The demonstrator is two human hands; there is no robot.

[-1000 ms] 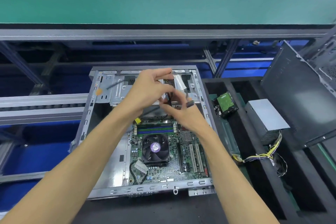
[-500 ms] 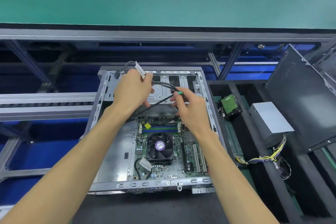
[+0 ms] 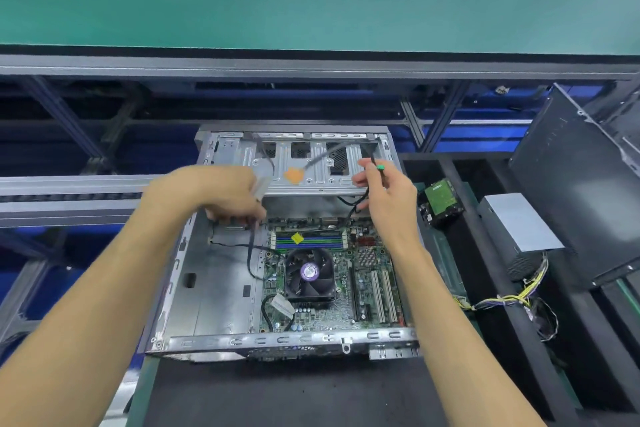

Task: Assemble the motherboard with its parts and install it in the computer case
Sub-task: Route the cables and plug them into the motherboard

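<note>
Gripping a black cable (image 3: 360, 199), right hand (image 3: 388, 198), left hand (image 3: 214, 194) fingers curled round another lead (image 3: 250, 246), above the motherboard (image 3: 346, 274)

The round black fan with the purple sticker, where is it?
In the head view, the fan sits on the motherboard inside the open case, just below the memory sticks, between both forearms.

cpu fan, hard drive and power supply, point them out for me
cpu fan (image 3: 309, 271), head view, on the purple hub sticker
hard drive (image 3: 442, 197), head view, on its green circuit board
power supply (image 3: 518, 220), head view, on its grey top face
</note>
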